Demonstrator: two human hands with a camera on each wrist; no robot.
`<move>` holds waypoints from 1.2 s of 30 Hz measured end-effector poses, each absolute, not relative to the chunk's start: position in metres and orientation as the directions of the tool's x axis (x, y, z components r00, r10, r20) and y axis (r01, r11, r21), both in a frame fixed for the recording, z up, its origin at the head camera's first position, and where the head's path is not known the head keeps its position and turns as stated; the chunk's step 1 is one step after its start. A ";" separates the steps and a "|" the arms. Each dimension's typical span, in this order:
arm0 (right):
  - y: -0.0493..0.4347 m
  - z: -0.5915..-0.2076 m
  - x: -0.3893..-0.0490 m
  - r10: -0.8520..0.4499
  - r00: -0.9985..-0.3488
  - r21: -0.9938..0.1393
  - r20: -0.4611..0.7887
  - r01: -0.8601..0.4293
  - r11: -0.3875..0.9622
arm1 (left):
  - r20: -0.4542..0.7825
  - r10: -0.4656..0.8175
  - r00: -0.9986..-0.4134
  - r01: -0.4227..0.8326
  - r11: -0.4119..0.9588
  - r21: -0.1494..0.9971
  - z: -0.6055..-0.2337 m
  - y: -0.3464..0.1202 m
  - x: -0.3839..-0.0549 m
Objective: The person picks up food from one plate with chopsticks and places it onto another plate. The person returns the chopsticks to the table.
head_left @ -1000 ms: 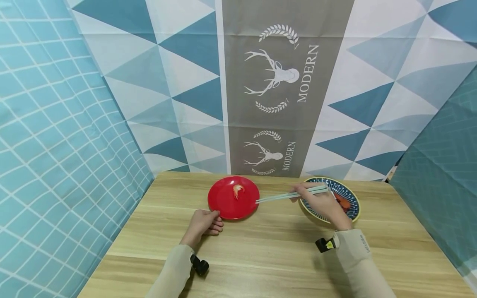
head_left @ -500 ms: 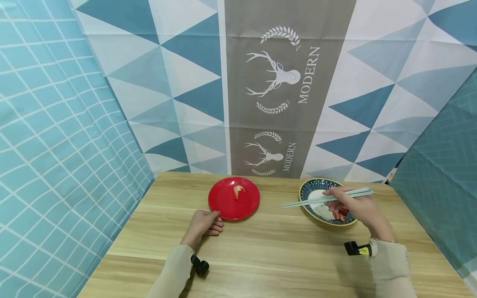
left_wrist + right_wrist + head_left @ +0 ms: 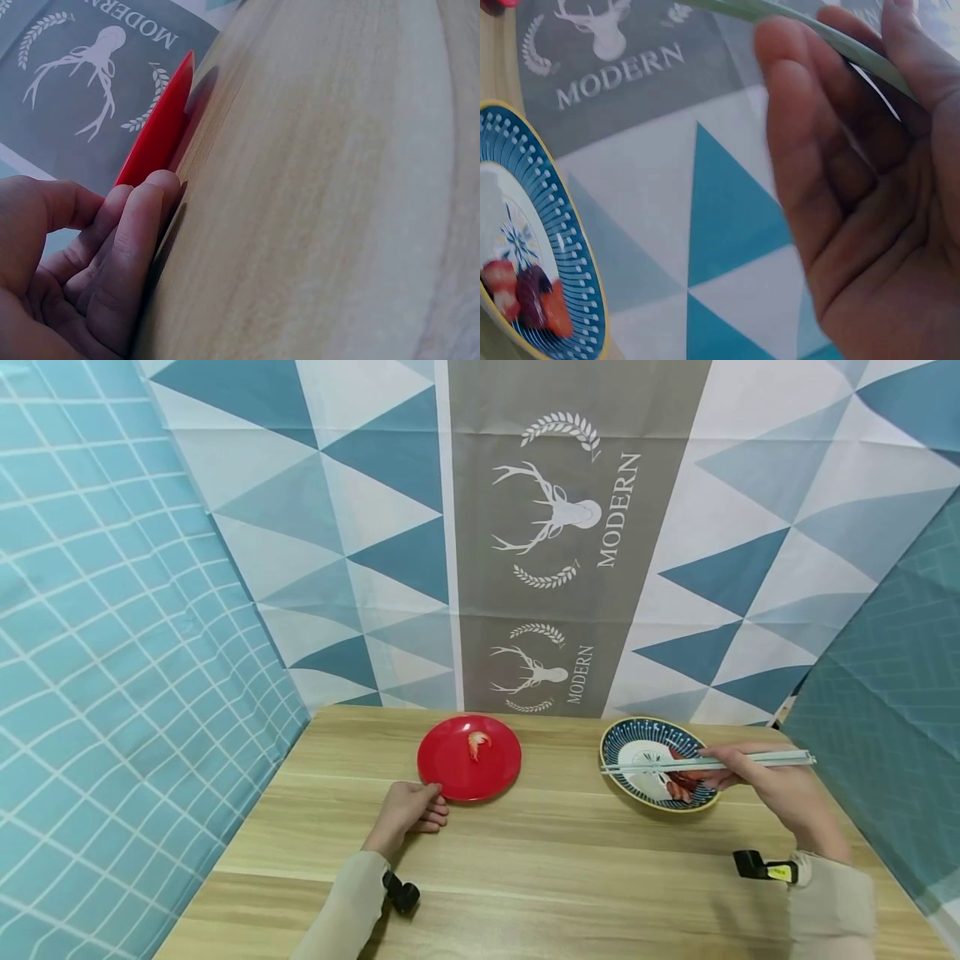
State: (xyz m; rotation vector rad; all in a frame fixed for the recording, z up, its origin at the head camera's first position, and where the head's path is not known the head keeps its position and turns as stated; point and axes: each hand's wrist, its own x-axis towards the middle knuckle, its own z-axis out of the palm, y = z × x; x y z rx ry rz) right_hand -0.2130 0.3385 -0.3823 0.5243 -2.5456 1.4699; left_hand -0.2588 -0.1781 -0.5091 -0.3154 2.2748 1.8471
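My left hand [image 3: 408,810] pinches the near-left rim of a red plate [image 3: 453,772] with the thumb on top. The left wrist view shows that plate [image 3: 161,127] edge-on, with the fingertips right at its rim. A small orange and white shrimp [image 3: 478,745] lies on it. On the right, my right hand [image 3: 772,785] holds a pair of pale green chopsticks [image 3: 652,767], pointing left across a blue-and-white bowl [image 3: 621,739] with a yellow rim. Nothing is between their tips. Reddish pieces [image 3: 526,296] of food sit at one side of the bowl, partly behind the chopsticks in the head view.
Both dishes stand on a wood-grain table [image 3: 540,860] near its back edge. Behind rises a patterned cloth [image 3: 525,527] with deer heads and triangles. A blue checked cloth [image 3: 135,635] hangs on the left, a teal one [image 3: 892,693] on the right.
My right hand has moved right with the chopsticks, from beside the red plate to the bowl's right side, uncovering more of the bowl. My left hand stays at the red plate.
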 end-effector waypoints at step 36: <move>0.404 -0.413 -0.202 -0.096 -0.982 -0.823 0.165 -0.191 0.535 | -0.295 -0.049 -0.954 -0.298 0.202 0.933 -0.510 -0.179 -0.261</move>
